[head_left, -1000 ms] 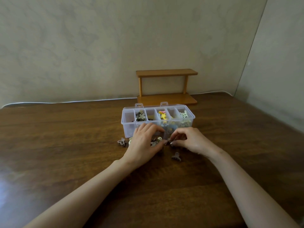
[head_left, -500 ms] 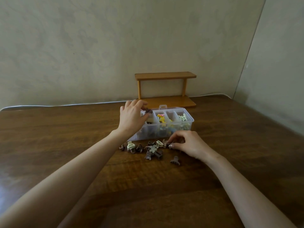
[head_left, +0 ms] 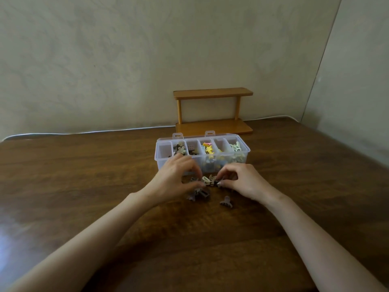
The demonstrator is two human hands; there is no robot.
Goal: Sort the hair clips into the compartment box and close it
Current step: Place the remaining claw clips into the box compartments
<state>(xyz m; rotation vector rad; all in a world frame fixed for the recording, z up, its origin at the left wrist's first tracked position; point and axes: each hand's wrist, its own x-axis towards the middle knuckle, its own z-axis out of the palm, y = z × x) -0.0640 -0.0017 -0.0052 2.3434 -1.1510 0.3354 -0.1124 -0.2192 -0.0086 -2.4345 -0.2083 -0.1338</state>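
left hand [head_left: 174, 178] is coming back from the compartment box [head_left: 245, 153] to the loose clips [head_left: 207, 180] under its curled fingertips, grasp unclear | right hand [head_left: 244, 180] is pinching one of them at its thumb | box is standing open just beyond both hands, so sorting is continuing

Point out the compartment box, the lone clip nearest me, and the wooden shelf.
compartment box [head_left: 163, 149]: head view, on the wall of its empty leftmost compartment.
lone clip [head_left: 226, 202]: head view, on the clip's middle.
wooden shelf [head_left: 212, 92]: head view, on the top board.
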